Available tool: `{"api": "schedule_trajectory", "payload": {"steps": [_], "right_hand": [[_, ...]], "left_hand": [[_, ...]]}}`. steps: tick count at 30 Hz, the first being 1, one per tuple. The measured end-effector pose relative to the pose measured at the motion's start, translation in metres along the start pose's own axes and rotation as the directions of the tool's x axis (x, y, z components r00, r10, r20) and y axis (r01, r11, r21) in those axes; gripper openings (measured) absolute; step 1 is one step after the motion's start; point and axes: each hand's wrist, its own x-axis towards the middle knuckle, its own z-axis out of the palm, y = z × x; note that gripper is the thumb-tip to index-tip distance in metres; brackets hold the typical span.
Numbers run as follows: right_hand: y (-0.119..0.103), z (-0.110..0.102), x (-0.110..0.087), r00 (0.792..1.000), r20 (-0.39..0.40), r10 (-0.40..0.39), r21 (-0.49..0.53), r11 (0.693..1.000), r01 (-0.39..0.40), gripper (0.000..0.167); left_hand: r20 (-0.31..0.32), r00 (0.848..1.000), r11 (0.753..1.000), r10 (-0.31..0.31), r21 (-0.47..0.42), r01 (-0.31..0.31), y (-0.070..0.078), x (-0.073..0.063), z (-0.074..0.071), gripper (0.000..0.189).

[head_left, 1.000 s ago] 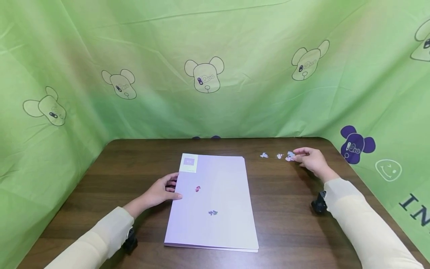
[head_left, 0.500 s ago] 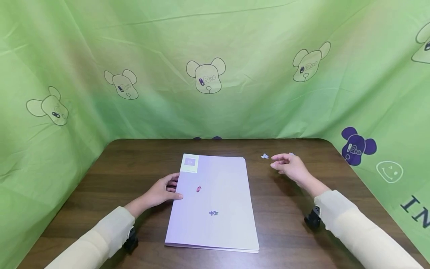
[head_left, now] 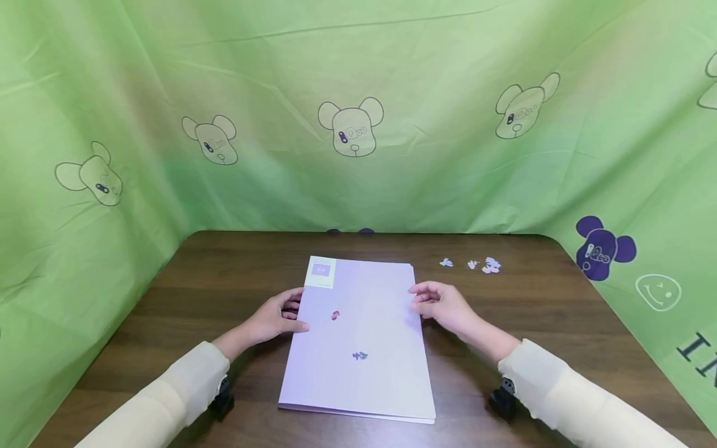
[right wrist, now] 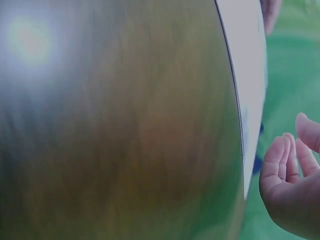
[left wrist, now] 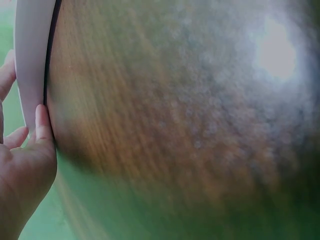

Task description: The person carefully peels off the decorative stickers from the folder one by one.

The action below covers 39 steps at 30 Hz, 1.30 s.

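A flat white rectangular board (head_left: 375,298), layered at its near edge, lies on the brown table. My left hand (head_left: 269,318) grips its left edge, thumb on top and fingers along the side; the left wrist view shows those fingertips (left wrist: 42,122) against the edge. Over the board's right edge hovers my right hand (head_left: 445,306), fingers loosely bent and holding nothing. On the board lie a small red piece (head_left: 335,315) and a small grey-green one (head_left: 360,356), both too small to identify. A pale square label (head_left: 320,272) fills its far left corner.
Several small pale blue and pink flat pieces, among them a bluish one (head_left: 446,262) and a larger cluster (head_left: 492,266), lie toward the table's (head_left: 504,323) far right. A green curtain (head_left: 269,186) with bear-head drawings hangs behind and around the table.
My right hand has left the pale pieces at the far right and come left and nearer to the board's right edge. My left hand keeps its place on the board.
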Motion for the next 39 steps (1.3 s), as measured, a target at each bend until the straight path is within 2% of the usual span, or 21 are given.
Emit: {"api": "schedule_trajectory", "payload": {"steps": [7, 12, 18, 21, 24, 27, 33, 39], "right_hand": [[-0.012, 0.033, -0.016, 0.995, 0.1, -0.027, 0.03, 0.999, 0.024, 0.032], [-0.018, 0.054, -0.025, 0.983, 0.181, -0.04, 0.038, 0.999, 0.034, 0.031], [-0.019, 0.075, -0.031, 0.958, 0.276, -0.08, -0.007, 0.996, 0.085, 0.027], [-0.016, 0.082, -0.03, 0.95, 0.292, -0.107, -0.055, 0.99, 0.129, 0.026], [-0.014, 0.087, -0.03, 0.943, 0.311, -0.118, -0.094, 0.984, 0.154, 0.025], [-0.012, 0.089, -0.03, 0.935, 0.325, -0.14, -0.152, 0.969, 0.197, 0.023], [-0.011, 0.091, -0.031, 0.926, 0.32, -0.199, -0.273, 0.917, 0.291, 0.018], [-0.01, 0.093, -0.03, 0.922, 0.326, -0.209, -0.31, 0.897, 0.313, 0.016]], "left_hand": [[-0.003, 1.0, 1.0, -0.006, 0.0, 0.006, 0.0, -0.001, 0.0, 0.079], [-0.006, 1.0, 1.0, -0.014, 0.011, 0.015, 0.003, -0.002, 0.001, 0.078], [0.002, 1.0, 1.0, -0.01, 0.013, 0.01, 0.021, -0.009, 0.0, 0.075], [0.01, 1.0, 1.0, -0.007, 0.013, 0.007, 0.033, -0.014, -0.001, 0.074], [0.009, 1.0, 1.0, -0.005, 0.011, 0.005, 0.038, -0.017, -0.001, 0.073], [0.005, 1.0, 1.0, -0.004, 0.009, 0.004, 0.038, -0.017, 0.0, 0.073], [0.006, 1.0, 1.0, 0.003, 0.01, -0.003, 0.034, -0.015, 0.0, 0.074], [-0.001, 1.0, 1.0, 0.0, 0.011, 0.0, 0.035, -0.015, 0.0, 0.074]]}}
